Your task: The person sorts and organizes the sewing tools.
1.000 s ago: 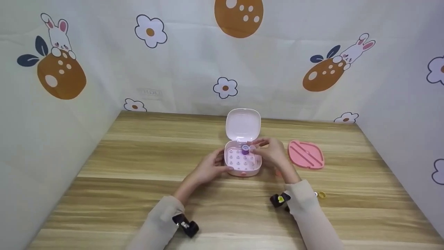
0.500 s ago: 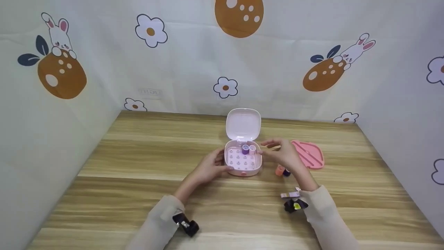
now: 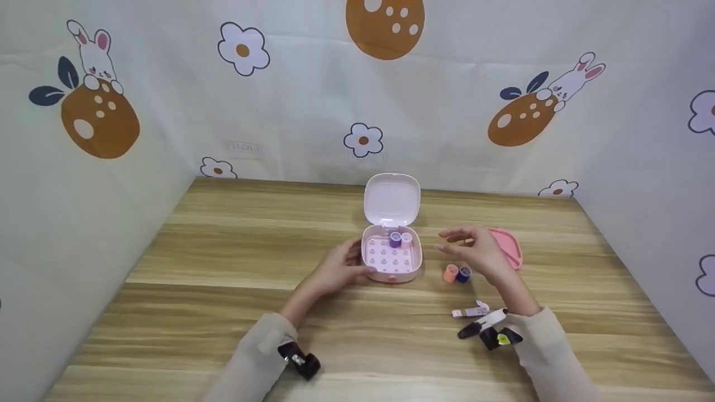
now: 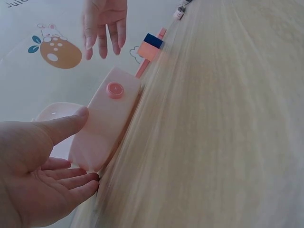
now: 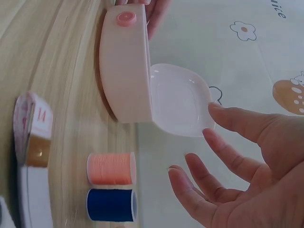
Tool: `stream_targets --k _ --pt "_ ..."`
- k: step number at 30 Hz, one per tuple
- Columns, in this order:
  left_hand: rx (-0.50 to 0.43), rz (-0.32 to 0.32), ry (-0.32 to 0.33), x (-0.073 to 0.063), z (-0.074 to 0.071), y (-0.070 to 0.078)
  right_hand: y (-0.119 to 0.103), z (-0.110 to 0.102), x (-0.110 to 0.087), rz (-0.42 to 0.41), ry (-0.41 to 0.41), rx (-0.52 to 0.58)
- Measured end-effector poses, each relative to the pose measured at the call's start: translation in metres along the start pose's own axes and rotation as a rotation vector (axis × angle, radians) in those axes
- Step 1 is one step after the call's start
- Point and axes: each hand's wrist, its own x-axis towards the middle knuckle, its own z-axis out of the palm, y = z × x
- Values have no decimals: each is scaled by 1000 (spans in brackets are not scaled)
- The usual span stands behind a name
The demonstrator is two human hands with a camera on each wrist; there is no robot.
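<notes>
A pale pink sewing box (image 3: 380, 276) stands with its lid (image 3: 392, 198) up. Inside, among rows of small pegs, a purple thread spool (image 3: 395, 240) and a pale pink spool (image 3: 406, 241) stand side by side at the back. My left hand (image 3: 339, 269) rests against the box's left side, thumb at the front corner and fingers extended. To the right of the box my right hand (image 3: 479, 251) hovers, fingers loosely curved and holding nothing. Just below it, an orange thread spool (image 5: 111, 168) and a navy blue spool (image 5: 110, 205) stand together on the table.
Behind the right hand lies a pink slotted tray (image 3: 509, 245), partly hidden. Nearer lie a folded measuring tape (image 3: 469, 312) and a black-and-white tool (image 3: 485, 324) by the right wrist. Patterned fabric walls (image 3: 290, 111) enclose the wooden table (image 3: 234, 245).
My right hand let go of the pale pink spool in the box and moved right and slightly nearer. The orange and navy spools came into sight. The left hand stayed put.
</notes>
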Motion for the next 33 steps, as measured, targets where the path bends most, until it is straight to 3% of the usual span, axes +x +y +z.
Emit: stream_targets --k 5,13,33 --pt "5 24 -10 -2 -1 1 5 -6 -3 -30 -9 -5" --pt "2 27 -7 -1 -1 0 12 -13 -9 4 -43 -19" --pt "-3 32 -1 -1 0 -1 42 -33 -26 0 -99 17"
